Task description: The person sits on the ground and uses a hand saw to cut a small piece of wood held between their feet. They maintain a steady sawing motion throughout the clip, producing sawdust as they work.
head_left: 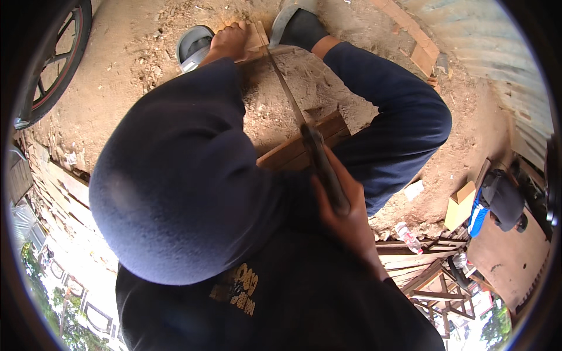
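Observation:
My right hand (346, 206) is wrapped round the dark handle of a handsaw (288, 90). Its narrow blade slants up and away to the left, and the tip end meets a small wooden board (255, 38) low over the ground. On that board, just left of the blade, my left hand (230, 41) presses down with fingers curled over it. My feet, in grey sandals (285, 23), flank the board on both sides. Nearer to me, a thicker wooden plank (329, 130) lies beneath the saw's handle end. Dark blue cloth hides much of the left side.
A spoked wheel (63, 61) stands at the far left. Corrugated metal sheeting (497, 64) runs along the right, with wood scraps (424, 57) beside it. A plastic bottle (408, 238), a yellowish box (460, 206) and another person (504, 199) are at the lower right.

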{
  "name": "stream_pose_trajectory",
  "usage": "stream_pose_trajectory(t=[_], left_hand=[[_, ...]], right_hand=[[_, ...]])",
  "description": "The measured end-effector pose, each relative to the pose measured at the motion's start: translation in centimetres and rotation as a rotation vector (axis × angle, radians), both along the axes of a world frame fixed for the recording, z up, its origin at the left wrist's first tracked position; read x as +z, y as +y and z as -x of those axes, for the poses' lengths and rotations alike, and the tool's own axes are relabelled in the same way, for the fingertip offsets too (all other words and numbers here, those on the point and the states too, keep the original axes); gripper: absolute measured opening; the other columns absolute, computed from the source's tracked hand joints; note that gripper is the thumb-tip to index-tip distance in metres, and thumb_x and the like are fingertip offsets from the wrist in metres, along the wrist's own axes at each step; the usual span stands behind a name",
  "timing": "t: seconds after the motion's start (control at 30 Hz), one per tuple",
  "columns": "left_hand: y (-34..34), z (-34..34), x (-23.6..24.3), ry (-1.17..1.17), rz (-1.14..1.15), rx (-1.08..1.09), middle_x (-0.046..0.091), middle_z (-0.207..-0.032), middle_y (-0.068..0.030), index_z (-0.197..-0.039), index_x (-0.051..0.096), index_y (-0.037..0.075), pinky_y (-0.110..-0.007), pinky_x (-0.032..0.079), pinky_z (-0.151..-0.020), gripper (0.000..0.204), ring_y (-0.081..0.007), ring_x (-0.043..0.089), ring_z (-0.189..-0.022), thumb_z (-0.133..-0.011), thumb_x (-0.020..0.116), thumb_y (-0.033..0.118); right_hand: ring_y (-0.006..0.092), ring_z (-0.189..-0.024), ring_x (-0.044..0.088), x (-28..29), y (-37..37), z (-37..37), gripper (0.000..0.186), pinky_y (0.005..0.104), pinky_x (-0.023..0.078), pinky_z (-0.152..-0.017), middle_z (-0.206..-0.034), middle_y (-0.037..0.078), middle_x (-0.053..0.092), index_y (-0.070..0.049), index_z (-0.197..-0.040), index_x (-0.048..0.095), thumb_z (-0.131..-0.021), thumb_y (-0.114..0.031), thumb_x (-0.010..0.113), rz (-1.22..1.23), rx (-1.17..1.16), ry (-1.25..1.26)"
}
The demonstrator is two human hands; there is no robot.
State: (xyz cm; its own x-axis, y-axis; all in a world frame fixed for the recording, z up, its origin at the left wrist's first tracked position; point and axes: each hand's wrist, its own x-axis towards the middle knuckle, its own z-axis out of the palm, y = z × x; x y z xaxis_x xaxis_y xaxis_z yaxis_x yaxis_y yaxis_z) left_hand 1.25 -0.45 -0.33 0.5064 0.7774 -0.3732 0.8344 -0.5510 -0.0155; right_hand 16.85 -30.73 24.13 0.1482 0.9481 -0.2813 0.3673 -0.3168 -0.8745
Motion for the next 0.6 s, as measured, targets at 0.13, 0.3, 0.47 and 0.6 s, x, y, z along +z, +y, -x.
stream_pose_trajectory(t=[0.13, 0.3, 0.47, 0.6], left_hand=[[0.2, 0.3, -0.5, -0.043, 0.007, 0.028, 0.060, -0.116, -0.0239, -0.119, 0.042, -0.005, -0.042, 0.055, -0.088, 0.076, -0.0352, 0.065, -0.108, -0.080, 0.075, 0.050], [-0.5, 0.3, -0.9, -0.024, -0.084, -0.054, 0.061, -0.108, -0.0218, -0.113, 0.043, -0.003, -0.040, 0.057, -0.083, 0.060, -0.0332, 0.066, -0.102, -0.079, 0.075, 0.034], [-0.7, 0.3, -0.5, -0.040, -0.063, -0.055, 0.061, -0.110, -0.0226, -0.113, 0.042, -0.003, -0.041, 0.056, -0.085, 0.062, -0.0340, 0.066, -0.104, -0.079, 0.076, 0.037], [-0.6, -0.1, -0.3, -0.027, -0.067, -0.046, 0.061, -0.111, -0.0234, -0.114, 0.042, -0.002, -0.042, 0.056, -0.085, 0.065, -0.0354, 0.065, -0.106, -0.079, 0.076, 0.041]], right_hand=[[0.0242, -0.120, 0.059, -1.2, 2.5, -0.1, 0.048, 0.0307, 0.045, -0.099, -0.128, 0.024, 0.060, 0.009, -0.137, 0.047, -0.091, 0.002, 0.059, 0.177, -0.038, 0.147], [0.0231, -0.113, 0.063, -3.2, 1.6, -0.1, 0.047, 0.0302, 0.047, -0.095, -0.121, 0.024, 0.064, 0.009, -0.136, 0.048, -0.091, 0.002, 0.058, -0.093, 0.094, -0.056], [0.0219, -0.112, 0.063, -2.8, 1.7, 0.5, 0.048, 0.0290, 0.047, -0.093, -0.122, 0.023, 0.063, 0.009, -0.136, 0.047, -0.090, 0.001, 0.059, 0.107, -0.013, 0.057], [0.0224, -0.118, 0.061, -3.4, 5.6, 0.3, 0.048, 0.0294, 0.045, -0.098, -0.127, 0.023, 0.061, 0.008, -0.137, 0.046, -0.091, 0.002, 0.058, 0.294, -0.058, 0.166]])
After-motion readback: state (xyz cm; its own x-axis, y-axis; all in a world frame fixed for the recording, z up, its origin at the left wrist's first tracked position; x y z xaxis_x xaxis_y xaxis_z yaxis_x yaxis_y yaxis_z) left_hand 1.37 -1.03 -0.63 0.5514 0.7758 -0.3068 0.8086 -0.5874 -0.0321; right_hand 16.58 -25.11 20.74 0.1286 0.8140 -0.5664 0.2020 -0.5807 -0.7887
